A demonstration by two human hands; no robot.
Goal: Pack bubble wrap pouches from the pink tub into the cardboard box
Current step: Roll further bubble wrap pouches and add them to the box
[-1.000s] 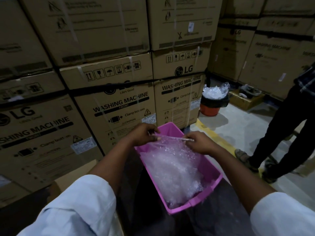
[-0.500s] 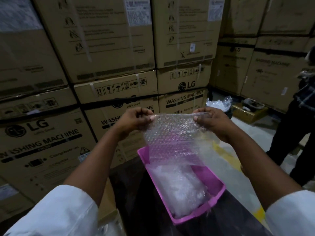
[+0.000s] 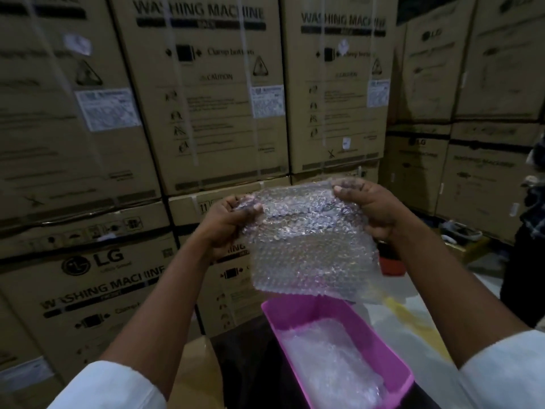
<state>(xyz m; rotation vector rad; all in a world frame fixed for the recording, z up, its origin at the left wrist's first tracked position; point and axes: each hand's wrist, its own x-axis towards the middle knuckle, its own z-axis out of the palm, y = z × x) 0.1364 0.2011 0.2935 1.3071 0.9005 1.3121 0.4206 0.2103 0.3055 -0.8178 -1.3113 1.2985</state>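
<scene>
Stacked washing-machine cartons (image 3: 203,93) wall the background while left hand (image 3: 227,219) and right hand (image 3: 371,211) each pinch a bubble wrap pouch (image 3: 309,243) taut above the pink tub (image 3: 392,346), seemingly checking it before packing.

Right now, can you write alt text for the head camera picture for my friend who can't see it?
Two hands, left hand and right hand, hold a bubble wrap pouch up by its top corners above a pink tub with more bubble wrap inside. Stacked washing machine cartons stand behind.
</scene>
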